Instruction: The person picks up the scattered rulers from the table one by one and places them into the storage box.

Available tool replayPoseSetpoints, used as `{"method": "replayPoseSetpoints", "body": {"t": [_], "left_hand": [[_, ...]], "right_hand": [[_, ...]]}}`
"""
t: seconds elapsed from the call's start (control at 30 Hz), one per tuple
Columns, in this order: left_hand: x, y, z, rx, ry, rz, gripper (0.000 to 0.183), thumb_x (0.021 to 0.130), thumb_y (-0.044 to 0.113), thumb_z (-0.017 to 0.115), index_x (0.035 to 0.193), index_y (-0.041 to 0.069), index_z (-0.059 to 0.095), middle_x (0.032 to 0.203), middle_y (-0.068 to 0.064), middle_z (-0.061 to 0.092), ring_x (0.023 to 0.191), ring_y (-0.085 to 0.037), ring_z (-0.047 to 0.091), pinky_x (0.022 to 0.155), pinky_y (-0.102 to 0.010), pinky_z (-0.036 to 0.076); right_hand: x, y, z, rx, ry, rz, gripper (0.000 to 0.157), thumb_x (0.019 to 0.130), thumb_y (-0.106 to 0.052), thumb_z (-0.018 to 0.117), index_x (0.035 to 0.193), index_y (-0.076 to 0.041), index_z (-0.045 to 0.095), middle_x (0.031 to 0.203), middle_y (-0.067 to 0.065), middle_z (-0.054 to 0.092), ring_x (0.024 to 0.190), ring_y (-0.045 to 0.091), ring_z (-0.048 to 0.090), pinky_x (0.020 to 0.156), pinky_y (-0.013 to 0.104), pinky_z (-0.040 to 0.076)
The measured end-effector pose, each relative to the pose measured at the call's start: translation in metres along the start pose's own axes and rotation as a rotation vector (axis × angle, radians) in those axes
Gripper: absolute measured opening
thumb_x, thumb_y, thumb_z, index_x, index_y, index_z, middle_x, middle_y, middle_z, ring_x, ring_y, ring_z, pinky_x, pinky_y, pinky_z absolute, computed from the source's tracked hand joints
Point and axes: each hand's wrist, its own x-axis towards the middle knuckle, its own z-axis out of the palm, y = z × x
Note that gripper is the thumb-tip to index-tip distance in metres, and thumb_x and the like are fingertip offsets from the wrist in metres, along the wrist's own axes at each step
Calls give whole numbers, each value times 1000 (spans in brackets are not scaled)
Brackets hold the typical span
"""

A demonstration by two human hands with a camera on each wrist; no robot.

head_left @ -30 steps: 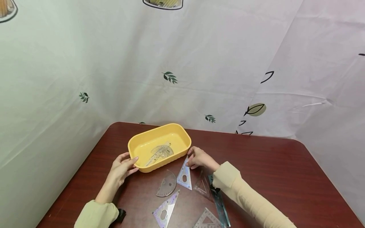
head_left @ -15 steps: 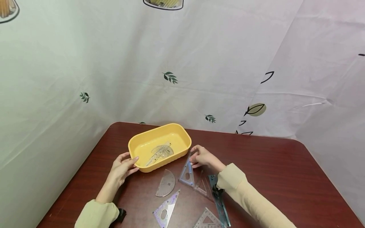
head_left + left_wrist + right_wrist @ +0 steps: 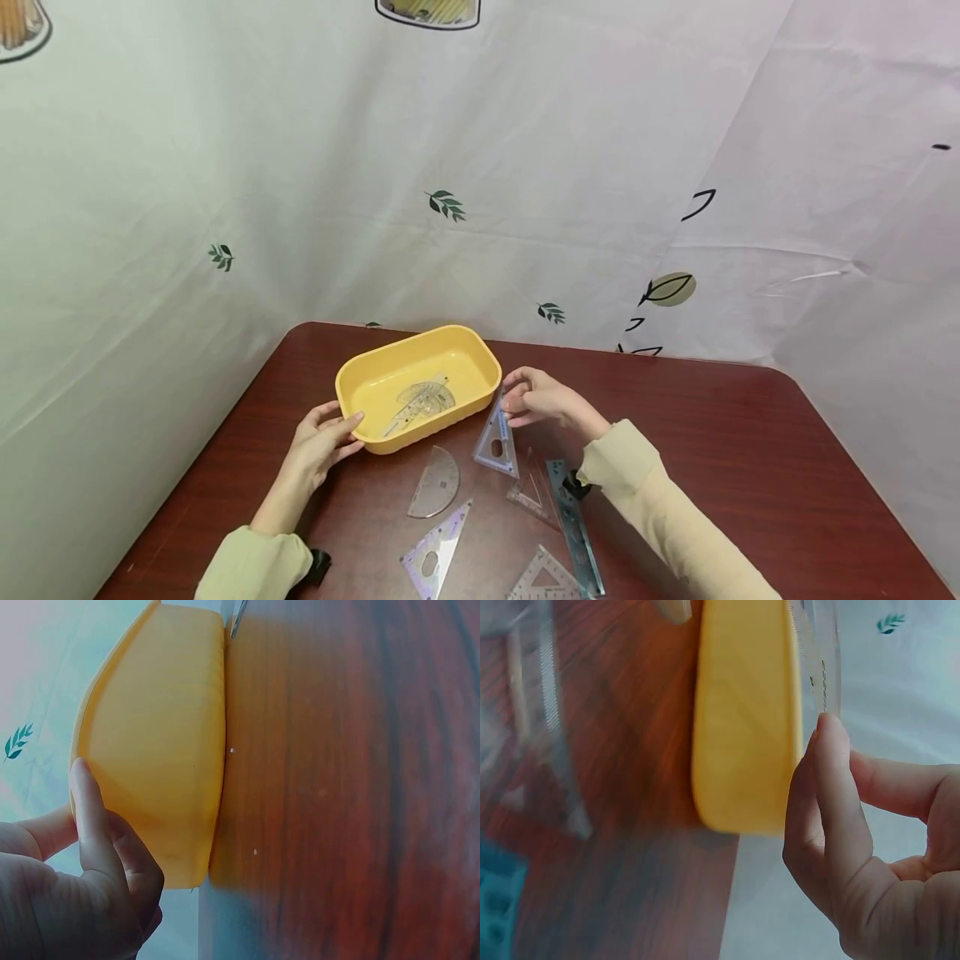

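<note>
At the left end of the yellow tray (image 3: 442, 422), my left hand (image 3: 317, 442) grips the rim, thumb on top. The left wrist view shows those fingers against the tray wall (image 3: 161, 750). My right hand (image 3: 547, 402) pinches the top of a long clear set square (image 3: 495, 430) with blue markings, beside the tray's right front corner. Seen from the right wrist, thumb and fingers hold its edge (image 3: 826, 671) level with the tray rim. Inside the tray lie a clear protractor (image 3: 438, 398) and a short clear ruler (image 3: 405, 417).
Nearer me on the dark red table (image 3: 712, 467) lie a clear protractor (image 3: 435, 492), a purple-marked set square (image 3: 452, 537), two more clear set squares, (image 3: 531, 500) and a teal ruler (image 3: 573, 529). A white cloth (image 3: 480, 125) hangs behind.
My right hand has moved up and slightly right, lifting the blue-marked set square off the table area near the tray. The left hand and tray have stayed in place.
</note>
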Motion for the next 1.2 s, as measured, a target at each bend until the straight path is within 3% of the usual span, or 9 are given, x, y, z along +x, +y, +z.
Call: {"method": "replayPoseSetpoints", "body": {"t": [0.4,0.9,1.2], "left_hand": [[-2,0,-1,-4,-7,-2,78,91,13,66,148,3,14,100,0,50,67,-4,55,67,-19,59],[-1,0,2,-14,-3,0,76,91,11,65,148,3,15,100,0,50,67,-4,56,66,-19,59],[0,-1,0,-14,-2,-2,76,92,10,65,148,3,14,98,0,50,66,-4,56,66,-19,59]], "right_hand": [[19,-31,20,108,-7,-26,51,90,6,58,135,9,34,94,10,55,73,14,62,66,25,60],[53,-54,57,213,92,-4,53,91,6,57,139,3,35,109,20,59,83,18,64,81,34,60],[71,-55,75,166,127,-49,46,93,4,53,136,6,37,94,16,62,76,15,64,74,28,61]]}}
